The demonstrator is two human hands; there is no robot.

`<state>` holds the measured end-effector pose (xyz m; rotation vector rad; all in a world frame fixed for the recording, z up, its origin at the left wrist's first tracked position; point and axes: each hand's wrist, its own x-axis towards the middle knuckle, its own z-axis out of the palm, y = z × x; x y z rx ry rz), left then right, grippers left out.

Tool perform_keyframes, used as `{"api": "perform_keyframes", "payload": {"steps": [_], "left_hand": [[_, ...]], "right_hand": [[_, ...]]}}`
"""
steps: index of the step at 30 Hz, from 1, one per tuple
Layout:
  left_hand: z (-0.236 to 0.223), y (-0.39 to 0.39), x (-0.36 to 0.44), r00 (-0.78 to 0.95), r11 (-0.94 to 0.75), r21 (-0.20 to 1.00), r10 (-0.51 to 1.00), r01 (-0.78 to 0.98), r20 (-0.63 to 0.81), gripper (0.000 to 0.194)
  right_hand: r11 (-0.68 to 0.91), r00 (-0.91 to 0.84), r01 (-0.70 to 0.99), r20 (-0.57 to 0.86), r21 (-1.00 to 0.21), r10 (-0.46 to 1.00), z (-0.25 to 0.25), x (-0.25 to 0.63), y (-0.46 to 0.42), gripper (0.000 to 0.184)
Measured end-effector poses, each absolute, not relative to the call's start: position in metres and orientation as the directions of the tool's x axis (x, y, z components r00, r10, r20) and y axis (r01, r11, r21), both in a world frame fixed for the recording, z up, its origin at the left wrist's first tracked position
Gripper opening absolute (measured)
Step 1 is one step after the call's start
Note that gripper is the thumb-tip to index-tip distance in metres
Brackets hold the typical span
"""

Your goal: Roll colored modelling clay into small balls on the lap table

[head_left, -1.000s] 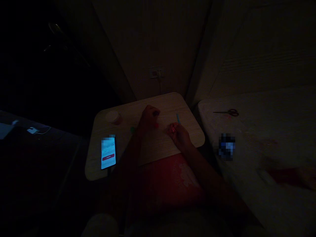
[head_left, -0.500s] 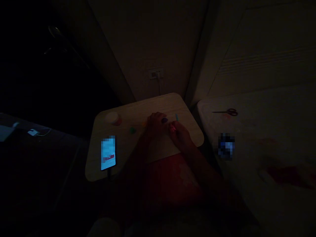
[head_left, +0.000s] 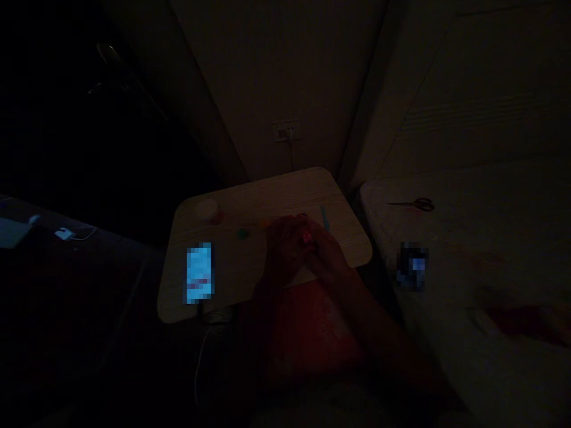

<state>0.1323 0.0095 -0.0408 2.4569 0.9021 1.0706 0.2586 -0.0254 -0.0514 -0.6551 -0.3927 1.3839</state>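
Observation:
The room is very dark. My left hand (head_left: 283, 246) and my right hand (head_left: 325, 252) meet over the small wooden table (head_left: 267, 196), fingers curled together around a small pink piece (head_left: 307, 237). A dark piece shows at my left fingertips, too dim to name. A thin blue stick (head_left: 325, 217) lies on the table just beyond my right hand. Small green (head_left: 242, 233) and orange (head_left: 264, 223) bits lie to the left of my hands.
A lit phone (head_left: 199, 272) lies at the table's near left with a cable hanging below. A pale round lid or cup (head_left: 206, 208) sits at the far left. Scissors (head_left: 413, 204) and a small lit device (head_left: 413, 266) rest on the surface to the right. A wall socket (head_left: 284, 132) is behind.
My left hand has moved right and nearer, from the table's middle to join my right hand. Both hands now press together around the small pink piece.

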Motion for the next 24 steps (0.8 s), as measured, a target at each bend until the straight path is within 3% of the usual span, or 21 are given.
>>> {"api": "perform_keyframes", "payload": {"steps": [5,10,13,19,24], "left_hand": [[-0.041,0.010,0.121,0.443,-0.720,0.488,0.691,0.493,0.571,0.029],[-0.042,0.004,0.113,0.318,-0.666,0.556,0.736,0.497,0.597,0.027],[-0.046,0.000,0.112,0.264,-0.658,0.598,0.743,0.458,0.615,0.026],[-0.043,-0.004,0.109,0.307,-0.609,0.691,0.793,0.389,0.526,0.033],[-0.019,-0.003,0.101,0.258,-0.526,0.760,0.850,0.380,0.460,0.027]], "right_hand": [[0.023,0.078,-0.764,-0.057,-0.645,0.995,-0.049,0.246,-0.028,0.032],[0.010,0.112,-0.689,-0.093,-0.725,0.989,-0.053,0.246,-0.031,0.041],[-0.004,0.123,-0.626,-0.104,-0.780,0.987,-0.051,0.248,-0.034,0.034],[0.017,0.180,-0.620,-0.122,-0.784,0.976,-0.051,0.244,-0.030,0.027],[-0.027,0.127,-0.590,-0.127,-0.807,0.984,-0.053,0.242,-0.030,0.036]]}}
